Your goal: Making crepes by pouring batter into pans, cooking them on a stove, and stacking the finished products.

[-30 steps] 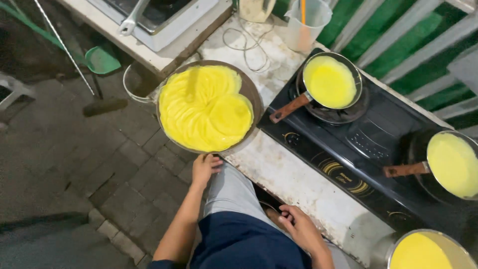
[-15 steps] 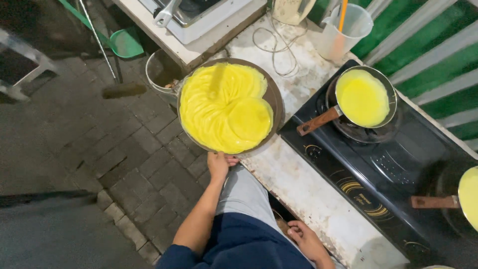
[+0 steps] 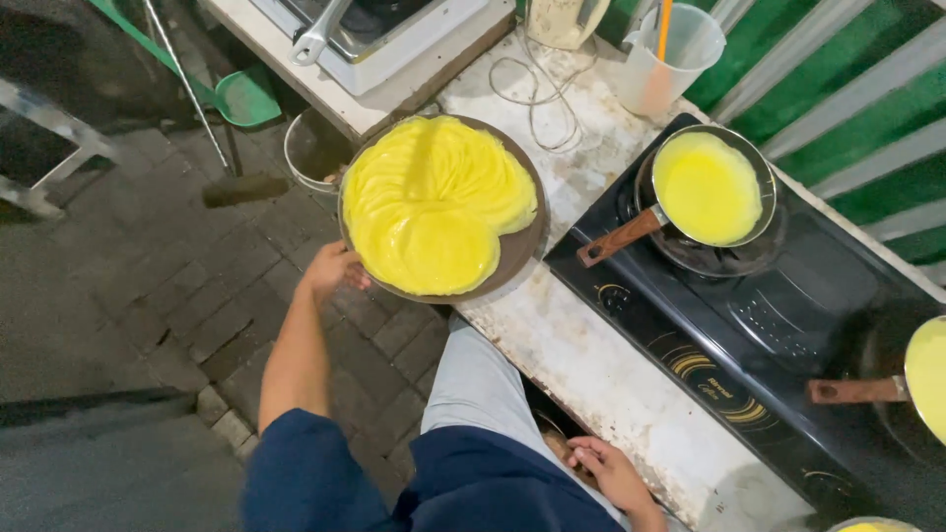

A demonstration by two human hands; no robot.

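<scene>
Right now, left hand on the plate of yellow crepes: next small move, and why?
Probably slide the round brown plate further onto the white counter. The left hand grips its near rim, and about half the plate overhangs the brick floor. The right hand rests low at the counter edge.

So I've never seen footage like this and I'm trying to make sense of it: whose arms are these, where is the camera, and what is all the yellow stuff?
The camera sits on a person's head and looks down, so you see their own arms and lap. Their left hand grips the rim of a round brown plate stacked with thin yellow crepes. Their right hand rests low by the counter's edge, holding nothing that I can see. On the counter stands a black stove with a small pan of yellow batter; another pan is partly visible at the right. Behind are a plastic jug and a white cable.
</scene>
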